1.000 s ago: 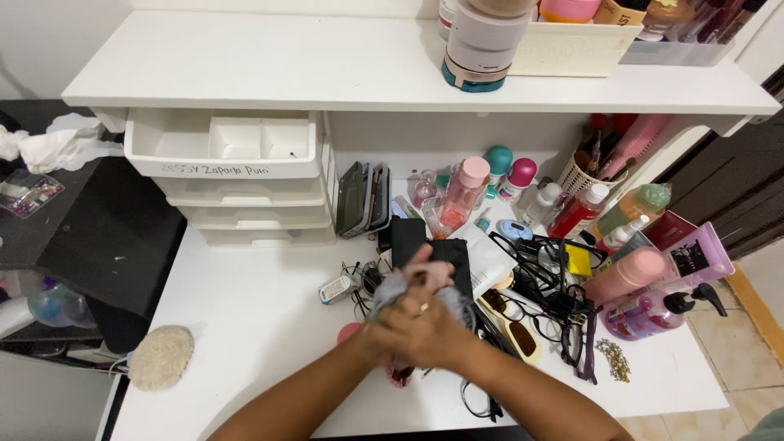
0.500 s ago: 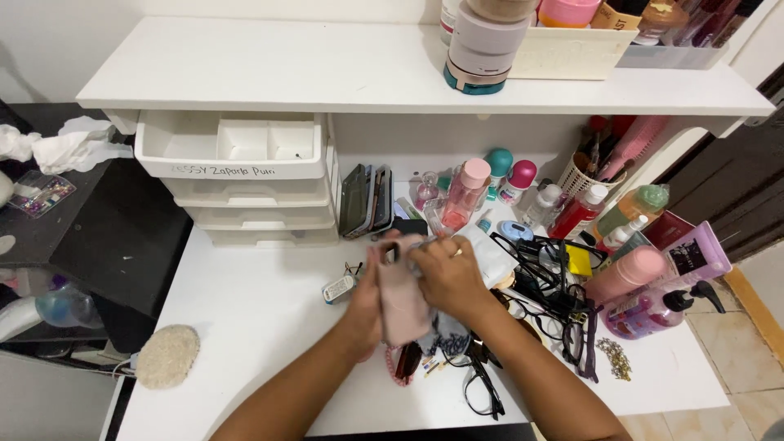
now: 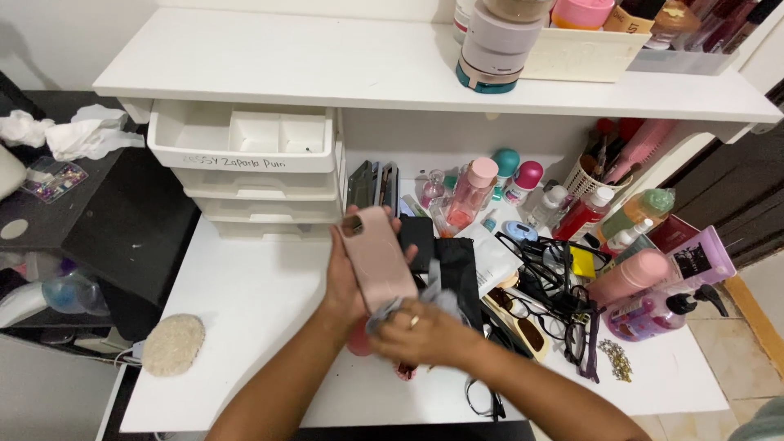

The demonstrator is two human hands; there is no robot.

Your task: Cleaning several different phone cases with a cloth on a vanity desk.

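Holding a pale pink phone case (image 3: 377,260) upright in my left hand (image 3: 347,282), I have the fingers wrapped behind it and the thumb at its left edge, so that grip is closed firmly on the case. It sits just above centre of the white desk (image 3: 245,327), tilted with its top toward 11 o'clock. My right hand (image 3: 420,333) is at 5 o'clock from the case, curled around a bunched grey cloth (image 3: 425,298) that touches the case's lower corner; a ring shows on one finger.

At 12 o'clock from the case stands a white drawer unit (image 3: 253,188) with its top drawer pulled out. At 3 o'clock lie a black pouch (image 3: 457,265) and a tangle of black-framed glasses (image 3: 555,286). Further toward 2 o'clock, a pink-capped bottle (image 3: 474,192) stands among other toiletries. At 8 o'clock, well apart, a round beige pad (image 3: 173,345) rests near the desk's left edge.
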